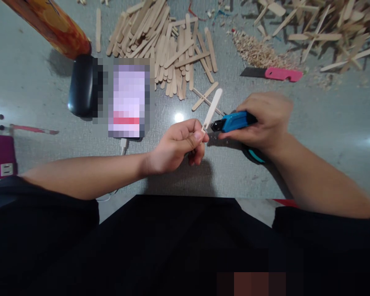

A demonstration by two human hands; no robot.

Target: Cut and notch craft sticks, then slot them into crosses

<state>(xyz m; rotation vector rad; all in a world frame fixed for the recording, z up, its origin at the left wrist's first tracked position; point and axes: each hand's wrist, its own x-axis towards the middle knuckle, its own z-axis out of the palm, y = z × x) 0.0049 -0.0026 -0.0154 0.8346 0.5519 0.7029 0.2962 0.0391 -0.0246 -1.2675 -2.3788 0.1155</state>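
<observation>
The head camera looks steeply down from near above the hands.

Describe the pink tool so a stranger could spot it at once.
On the grey table, find the heap of wood shavings at upper right. Along its lower edge lies the pink tool, dark blade pointing left. Its pink handle sets it apart from the blue tool below in the picture.
</observation>
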